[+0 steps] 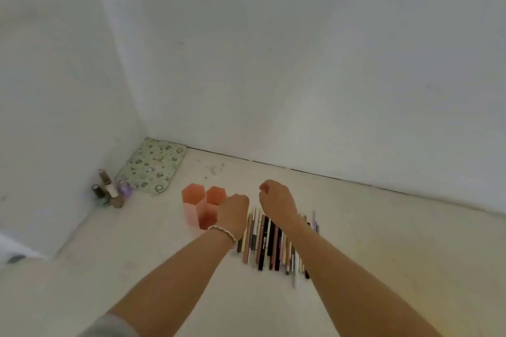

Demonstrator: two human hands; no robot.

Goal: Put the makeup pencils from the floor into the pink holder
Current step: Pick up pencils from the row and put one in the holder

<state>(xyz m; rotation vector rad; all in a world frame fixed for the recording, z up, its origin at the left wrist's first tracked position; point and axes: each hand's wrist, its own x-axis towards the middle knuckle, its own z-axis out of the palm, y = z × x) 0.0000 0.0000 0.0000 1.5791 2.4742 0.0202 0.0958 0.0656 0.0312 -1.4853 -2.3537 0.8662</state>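
Your forearms reach out over the floor [383, 241], where the makeup pencils [269, 243] lie side by side, easy to lift singly. The pink holder [201, 206] stands upright just beside them, mouths up. Your left hand [234, 210] and right hand [276, 197] both look curled shut, seemingly gripping nothing.

Pink hexagonal plastic holder [204, 206]: smooth, slightly translucent plastic, matt sheen
Row of slim makeup pencils [269, 243]: smooth casings, black, pink and beige, some glossy; material unclear
Pale floor [137, 268]: matt, faintly scuffed
White walls [301, 63]: matt, painted look
Green patterned flat mat [152, 165]: smooth, printed surface
Small nail polish bottles [111, 190]: glossy, glass-like
Braided white bracelet [223, 231]: corded weave
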